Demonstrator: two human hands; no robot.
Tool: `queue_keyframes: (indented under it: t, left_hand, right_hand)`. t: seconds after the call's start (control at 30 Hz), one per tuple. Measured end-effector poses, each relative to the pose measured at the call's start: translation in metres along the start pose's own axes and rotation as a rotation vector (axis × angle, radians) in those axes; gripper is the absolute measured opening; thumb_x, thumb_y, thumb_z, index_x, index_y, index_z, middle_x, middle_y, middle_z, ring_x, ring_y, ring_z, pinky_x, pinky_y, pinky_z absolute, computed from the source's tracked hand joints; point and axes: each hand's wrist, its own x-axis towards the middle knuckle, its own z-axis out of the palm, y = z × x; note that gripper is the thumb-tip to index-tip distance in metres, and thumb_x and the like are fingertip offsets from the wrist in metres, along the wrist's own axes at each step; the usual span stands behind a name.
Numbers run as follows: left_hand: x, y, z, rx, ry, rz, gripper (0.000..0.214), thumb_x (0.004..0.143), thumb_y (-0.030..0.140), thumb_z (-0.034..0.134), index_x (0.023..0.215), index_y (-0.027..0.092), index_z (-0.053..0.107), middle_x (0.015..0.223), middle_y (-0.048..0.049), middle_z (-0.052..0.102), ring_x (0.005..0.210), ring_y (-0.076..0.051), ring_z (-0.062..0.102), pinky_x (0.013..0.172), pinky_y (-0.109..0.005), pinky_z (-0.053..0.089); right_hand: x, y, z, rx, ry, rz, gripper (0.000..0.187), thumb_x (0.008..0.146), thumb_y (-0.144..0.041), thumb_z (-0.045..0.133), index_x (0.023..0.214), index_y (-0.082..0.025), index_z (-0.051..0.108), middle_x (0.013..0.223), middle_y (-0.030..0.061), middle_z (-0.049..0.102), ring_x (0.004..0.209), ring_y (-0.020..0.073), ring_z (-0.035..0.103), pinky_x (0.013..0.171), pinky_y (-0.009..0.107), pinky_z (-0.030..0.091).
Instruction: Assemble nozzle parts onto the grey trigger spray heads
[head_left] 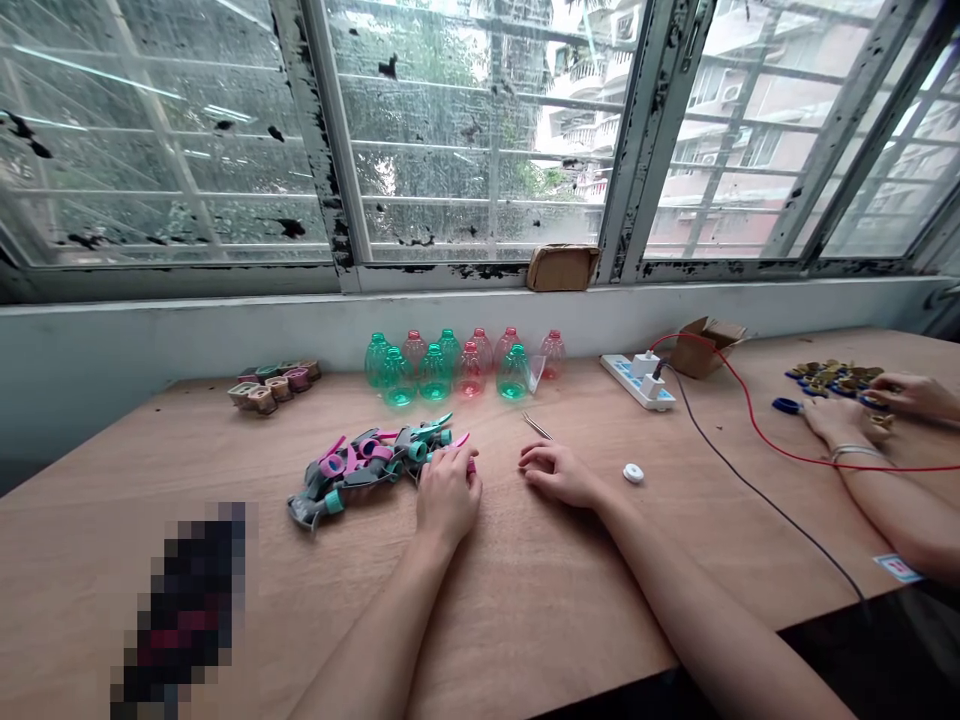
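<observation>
Gray-pink plastic parts (352,470) touch the left hand (448,497).

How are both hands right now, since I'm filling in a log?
Left hand: curled against the pink-and-grey plastic parts, hold unclear.
Right hand: half open, empty.

Plywood table (540,600): pink-grey plastic parts (375,470), green, red bottles (457,365), power strip (637,380).

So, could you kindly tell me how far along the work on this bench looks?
Done, it seems: a row of green and pink bottles stands lined up at the back. In hand: the left hand rests on a heap of pink and grey plastic parts. Left: that heap still lies loose, with the right hand beside tweezers.
</observation>
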Motion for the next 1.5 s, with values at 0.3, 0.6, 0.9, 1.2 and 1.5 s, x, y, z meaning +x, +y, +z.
queue_keyframes:
  t: [0.3, 0.6, 0.9, 1.2, 1.5]
  left_hand:
    - [-0.003, 0.002, 0.000, -0.136, -0.210, 0.096, 0.042, 0.079, 0.011, 0.052, 0.117, 0.027, 0.059, 0.115, -0.0047, 0.065, 0.103, -0.023, 0.059, 0.084, -0.032, 0.046]
    - [-0.005, 0.006, -0.003, -0.068, -0.242, 0.121, 0.038, 0.080, 0.022, 0.056, 0.117, 0.028, 0.060, 0.115, -0.0054, 0.066, 0.096, -0.025, 0.063, 0.079, -0.033, 0.048]
    - [-0.002, 0.005, 0.003, -0.375, -0.097, 0.057, 0.034, 0.084, 0.020, 0.054, 0.118, 0.021, 0.054, 0.108, -0.0059, 0.063, 0.100, -0.021, 0.059, 0.088, -0.033, 0.046]
    - [-0.003, 0.009, -0.001, -0.359, -0.185, 0.053, 0.027, 0.079, 0.015, 0.055, 0.105, 0.022, 0.059, 0.100, -0.0038, 0.065, 0.091, -0.020, 0.059, 0.078, -0.031, 0.046]
    - [-0.003, 0.008, 0.000, -0.340, -0.205, 0.086, 0.026, 0.080, 0.013, 0.053, 0.102, 0.022, 0.061, 0.101, -0.0036, 0.066, 0.088, -0.018, 0.059, 0.075, -0.028, 0.046]
  right_hand:
    - [-0.001, -0.004, -0.001, -0.011, -0.007, -0.001, 0.020, 0.076, -0.018, 0.060, 0.092, -0.019, 0.073, 0.111, 0.0078, 0.062, 0.104, 0.0212, 0.058, 0.097, 0.037, 0.041]
    - [0.000, -0.002, 0.000, 0.012, 0.002, -0.010, 0.019, 0.076, -0.020, 0.061, 0.090, -0.019, 0.073, 0.110, 0.0084, 0.062, 0.104, 0.0221, 0.058, 0.097, 0.038, 0.041]
    - [0.000, 0.000, 0.000, 0.016, -0.004, -0.013, 0.020, 0.075, -0.020, 0.061, 0.091, -0.019, 0.073, 0.111, 0.0085, 0.062, 0.104, 0.0225, 0.058, 0.098, 0.038, 0.041]
    - [0.000, 0.002, 0.001, 0.012, 0.006, -0.017, 0.019, 0.075, -0.019, 0.062, 0.090, -0.020, 0.073, 0.111, 0.0083, 0.061, 0.104, 0.0229, 0.058, 0.097, 0.039, 0.042]
    - [0.000, 0.000, 0.001, -0.006, 0.002, -0.029, 0.019, 0.076, -0.020, 0.061, 0.092, -0.019, 0.072, 0.109, 0.0084, 0.062, 0.103, 0.0224, 0.058, 0.096, 0.038, 0.042]
